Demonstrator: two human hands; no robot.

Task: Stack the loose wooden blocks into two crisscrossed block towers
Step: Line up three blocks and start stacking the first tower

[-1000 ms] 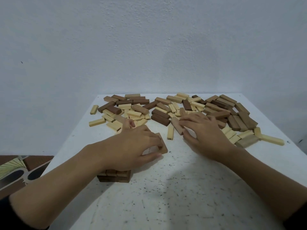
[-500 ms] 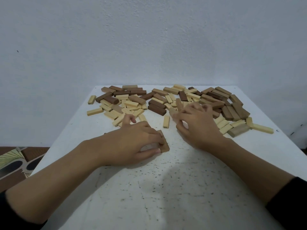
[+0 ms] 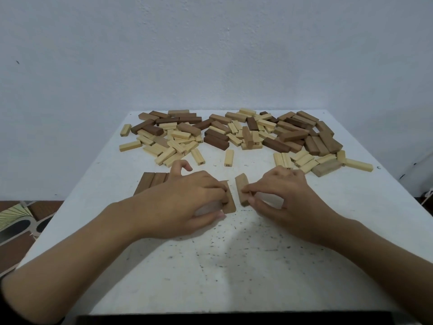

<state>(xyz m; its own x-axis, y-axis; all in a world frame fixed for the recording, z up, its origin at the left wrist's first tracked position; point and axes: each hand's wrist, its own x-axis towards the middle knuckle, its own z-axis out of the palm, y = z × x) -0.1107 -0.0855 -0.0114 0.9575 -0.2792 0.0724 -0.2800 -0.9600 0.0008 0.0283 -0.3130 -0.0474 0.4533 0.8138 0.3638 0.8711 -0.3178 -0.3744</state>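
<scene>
L hand (image 3: 187, 202): fingers curled round brown block (image 3: 230, 205), mid surface (image 3: 234, 266). R hand (image 3: 281, 198): fingers pinching second block (image 3: 241, 192) just beside, not touching. Loose blocks (image 3: 234, 134) far. Risk: knocked askew when pressed together, likely giving crooked base.

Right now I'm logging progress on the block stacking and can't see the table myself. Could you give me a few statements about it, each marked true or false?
1. The left hand holds a brown block. True.
2. The right hand is empty. False: it pinches a second brown block.
3. The two held blocks touch. False: a gap separates them.
4. A row of brown blocks lies flat beside the left hand. True.
5. The loose pile sits at the near edge of the table. False: it lies along the far side.
</scene>
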